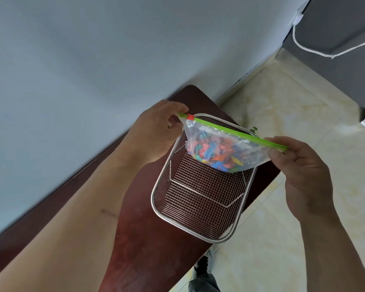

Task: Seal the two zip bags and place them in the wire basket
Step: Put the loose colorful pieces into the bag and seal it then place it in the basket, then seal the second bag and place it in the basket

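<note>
A clear zip bag (223, 150) full of small colourful pieces hangs in the air above the far end of the wire basket (196, 223). Its green zip strip runs between my two hands, with the red slider at the left end. My left hand (156, 131) pinches the strip's left end beside the slider. My right hand (303, 173) pinches the strip's right end. The basket is a silver mesh rectangle standing on the dark red table (143, 249), with nothing lying in it. Only one bag is in view.
A pale grey wall runs along the table's left side. Right of the table lies a cream tiled floor (282, 114), and a shoe (204, 268) shows below the table's edge. A grey cabinet with a white cord (316, 49) stands at the top right.
</note>
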